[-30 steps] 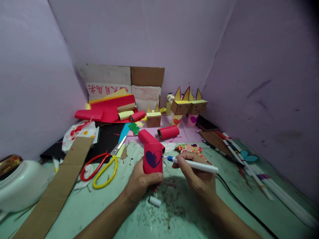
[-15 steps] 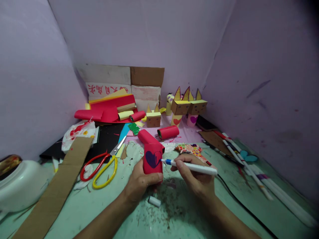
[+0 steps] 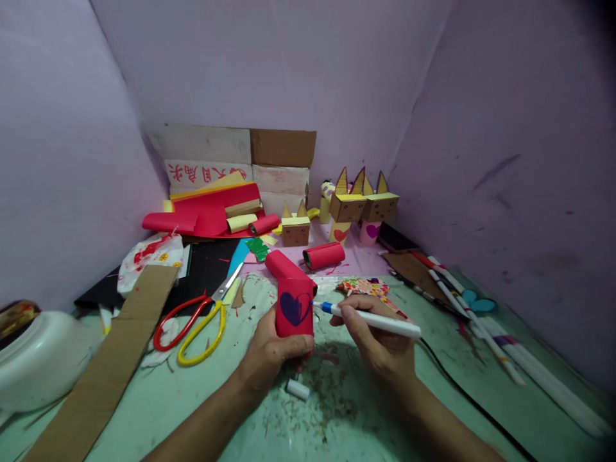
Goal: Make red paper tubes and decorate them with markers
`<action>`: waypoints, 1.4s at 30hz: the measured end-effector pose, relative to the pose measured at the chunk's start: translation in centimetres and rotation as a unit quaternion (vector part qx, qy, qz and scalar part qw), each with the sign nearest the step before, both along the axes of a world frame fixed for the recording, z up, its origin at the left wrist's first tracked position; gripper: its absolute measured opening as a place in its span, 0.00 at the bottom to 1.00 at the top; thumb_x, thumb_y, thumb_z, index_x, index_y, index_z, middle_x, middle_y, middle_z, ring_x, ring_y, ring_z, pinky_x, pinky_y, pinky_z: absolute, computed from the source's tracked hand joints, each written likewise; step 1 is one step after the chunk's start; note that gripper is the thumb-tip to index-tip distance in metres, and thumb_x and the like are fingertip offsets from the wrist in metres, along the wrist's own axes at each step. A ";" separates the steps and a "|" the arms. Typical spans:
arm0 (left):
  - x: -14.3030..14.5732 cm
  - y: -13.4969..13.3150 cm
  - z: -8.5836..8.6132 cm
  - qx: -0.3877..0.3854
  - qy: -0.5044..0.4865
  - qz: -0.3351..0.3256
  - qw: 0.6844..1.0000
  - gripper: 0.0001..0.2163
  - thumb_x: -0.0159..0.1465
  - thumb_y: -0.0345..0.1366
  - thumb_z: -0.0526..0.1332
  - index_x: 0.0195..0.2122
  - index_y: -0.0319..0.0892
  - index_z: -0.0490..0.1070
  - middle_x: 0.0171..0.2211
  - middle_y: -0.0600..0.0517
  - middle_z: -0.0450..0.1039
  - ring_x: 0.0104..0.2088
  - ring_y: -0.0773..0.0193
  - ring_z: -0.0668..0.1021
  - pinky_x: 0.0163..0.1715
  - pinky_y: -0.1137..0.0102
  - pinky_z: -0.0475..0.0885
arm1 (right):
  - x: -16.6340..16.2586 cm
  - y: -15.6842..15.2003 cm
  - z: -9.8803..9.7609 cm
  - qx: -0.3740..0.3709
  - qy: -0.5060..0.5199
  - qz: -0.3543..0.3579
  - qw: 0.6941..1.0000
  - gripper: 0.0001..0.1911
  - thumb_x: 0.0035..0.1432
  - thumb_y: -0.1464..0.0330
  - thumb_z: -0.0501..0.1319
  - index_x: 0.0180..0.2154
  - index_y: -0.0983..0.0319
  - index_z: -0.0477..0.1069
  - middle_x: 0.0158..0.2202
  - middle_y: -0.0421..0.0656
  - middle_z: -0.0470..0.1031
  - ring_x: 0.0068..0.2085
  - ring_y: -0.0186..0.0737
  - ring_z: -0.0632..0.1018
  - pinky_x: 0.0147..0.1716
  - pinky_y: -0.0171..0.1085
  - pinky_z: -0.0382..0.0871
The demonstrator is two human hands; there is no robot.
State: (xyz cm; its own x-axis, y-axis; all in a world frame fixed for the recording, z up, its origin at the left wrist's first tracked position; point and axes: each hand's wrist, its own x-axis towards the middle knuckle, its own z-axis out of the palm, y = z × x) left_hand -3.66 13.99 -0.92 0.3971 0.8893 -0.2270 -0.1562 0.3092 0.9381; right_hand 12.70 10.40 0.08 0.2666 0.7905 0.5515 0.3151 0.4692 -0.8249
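Observation:
My left hand (image 3: 276, 351) is closed around the lower part of a red paper tube (image 3: 294, 287), held upright with its side toward me. On that side is a purple-blue heart (image 3: 294, 309), mostly coloured in, with a paler strip at its right. My right hand (image 3: 378, 330) grips a white marker (image 3: 385, 323) with a blue collar, its tip at the heart's right edge. A small white marker cap (image 3: 298, 389) lies on the table below the tube. Behind the held tube lies another red tube (image 3: 287, 266), partly covered by it.
Red-and-yellow-handled scissors (image 3: 205, 317) and a cardboard strip (image 3: 113, 359) lie left, beside a white pot (image 3: 43, 359). Another red roll (image 3: 325, 255), a small cardboard box head with ears (image 3: 295, 232) and finished figures (image 3: 349, 208) stand behind. Several markers (image 3: 486, 333) and a black cable (image 3: 466, 391) are right.
The marker tip has moved slightly up along the heart's right side, and more of that side is coloured. My left hand keeps the tube nearly still.

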 end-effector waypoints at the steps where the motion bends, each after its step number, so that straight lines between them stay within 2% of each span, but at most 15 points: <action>1: 0.0 0.0 0.0 -0.001 0.000 0.000 1.000 0.24 0.43 0.38 0.71 0.41 0.38 0.68 0.24 0.54 0.71 0.20 0.67 0.71 0.13 0.74 0.66 | -0.1 -0.1 0.1 -0.006 0.006 0.002 1.000 0.08 0.60 0.67 0.61 0.28 0.59 0.74 0.23 0.39 0.77 0.25 0.37 0.76 0.26 0.35 0.68; 8: 0.0 -0.2 -0.1 -0.002 0.003 0.000 1.000 0.24 0.43 0.38 0.71 0.41 0.38 0.68 0.22 0.55 0.71 0.19 0.67 0.70 0.13 0.74 0.66 | -0.5 -0.5 0.1 -0.029 0.019 0.004 0.999 0.09 0.59 0.66 0.61 0.27 0.59 0.74 0.22 0.39 0.76 0.23 0.36 0.74 0.24 0.35 0.66; 19: 0.1 0.0 0.0 0.001 0.003 0.004 1.000 0.24 0.43 0.38 0.71 0.41 0.38 0.68 0.24 0.54 0.71 0.19 0.67 0.70 0.14 0.74 0.66 | -0.1 -0.1 0.0 -0.007 0.003 0.001 1.000 0.08 0.61 0.67 0.61 0.28 0.59 0.74 0.23 0.38 0.77 0.25 0.36 0.76 0.26 0.34 0.68; 28: 0.1 -0.1 0.0 -0.007 -0.006 0.006 1.000 0.22 0.42 0.37 0.71 0.38 0.39 0.69 0.20 0.56 0.70 0.17 0.68 0.69 0.13 0.75 0.65 | -0.6 -0.8 -0.3 -0.034 -0.001 0.026 0.999 0.09 0.60 0.65 0.61 0.28 0.59 0.74 0.22 0.39 0.77 0.22 0.36 0.75 0.23 0.34 0.67; 34: 0.1 -0.1 0.0 -0.006 -0.013 0.013 1.000 0.21 0.42 0.37 0.72 0.36 0.39 0.70 0.21 0.55 0.70 0.19 0.68 0.69 0.15 0.75 0.65 | -0.1 -0.5 -0.8 -0.005 -0.049 0.057 0.997 0.08 0.61 0.67 0.61 0.30 0.60 0.75 0.23 0.40 0.78 0.23 0.37 0.76 0.23 0.33 0.68; 42: 0.1 0.0 -0.1 -0.004 -0.005 0.005 1.000 0.24 0.43 0.38 0.72 0.41 0.39 0.69 0.23 0.55 0.71 0.19 0.67 0.69 0.14 0.74 0.65 | -0.2 -0.3 -0.1 -0.005 -0.013 0.004 1.000 0.07 0.60 0.67 0.61 0.30 0.59 0.75 0.24 0.40 0.78 0.25 0.38 0.78 0.26 0.35 0.70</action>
State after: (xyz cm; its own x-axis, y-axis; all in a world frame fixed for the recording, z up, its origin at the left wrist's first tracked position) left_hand -3.57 13.95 -1.06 0.3898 0.8918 -0.2299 -0.1680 0.3143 0.9343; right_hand 12.53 10.06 0.00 0.2459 0.7979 0.5503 0.3326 0.4638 -0.8211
